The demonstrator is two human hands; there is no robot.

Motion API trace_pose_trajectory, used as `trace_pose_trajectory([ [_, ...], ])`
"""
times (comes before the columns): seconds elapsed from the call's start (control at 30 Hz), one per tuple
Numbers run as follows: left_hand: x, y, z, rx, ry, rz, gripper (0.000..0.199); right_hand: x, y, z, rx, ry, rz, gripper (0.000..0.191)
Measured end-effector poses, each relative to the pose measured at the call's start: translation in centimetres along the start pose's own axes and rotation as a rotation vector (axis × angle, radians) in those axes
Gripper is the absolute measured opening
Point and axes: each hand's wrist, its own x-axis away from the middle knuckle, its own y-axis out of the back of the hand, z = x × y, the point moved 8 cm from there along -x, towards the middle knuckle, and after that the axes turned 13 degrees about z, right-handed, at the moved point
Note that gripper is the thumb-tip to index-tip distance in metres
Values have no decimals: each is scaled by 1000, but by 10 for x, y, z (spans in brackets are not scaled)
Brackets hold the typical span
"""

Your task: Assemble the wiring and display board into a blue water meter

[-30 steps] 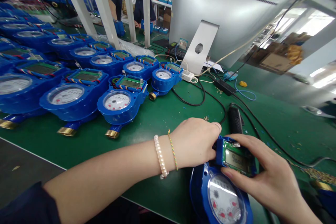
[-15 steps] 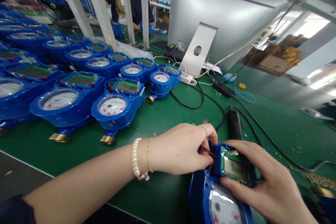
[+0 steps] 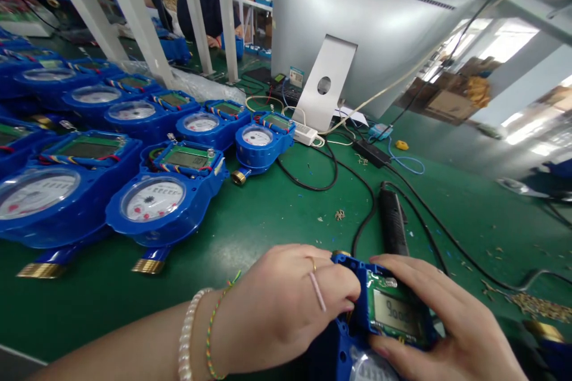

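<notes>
The worktop (image 3: 286, 208) is smooth, glossy green. On it stands a silver monitor (image 3: 370, 18), flat-backed, its slanted stand (image 3: 334, 62) pierced by a round hole. Blue plastic meters (image 3: 199, 208) line the left, with round clear-topped dials and threaded brass ends. The held meter (image 3: 345, 342), likewise glossy blue, sits at lower right, its dial cut off by the view's bottom. The hands meet at it: the right hand (image 3: 460, 315) clamped around its green board (image 3: 376, 283), the left hand (image 3: 286, 303) curled against the board's blue frame, fingertips hidden, grip unclear. The grey display (image 3: 397, 314) shows dark digits.
</notes>
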Motion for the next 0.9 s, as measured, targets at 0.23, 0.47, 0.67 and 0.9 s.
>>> trace_pose_trajectory([
  [0.23,0,1,5,53,-11,-63,3,0,-6,-5,-91,21,123,36],
  [0.47,2,7,1,34,-81,-171,12,1,-6,1,-109,32,134,41],
  [0.67,0,8,6,130,-67,-162,11,9,-17,-7,-176,-82,157,48],
  [0.9,-2,6,13,232,-7,-141,11,19,-25,-20,-336,-221,164,50],
])
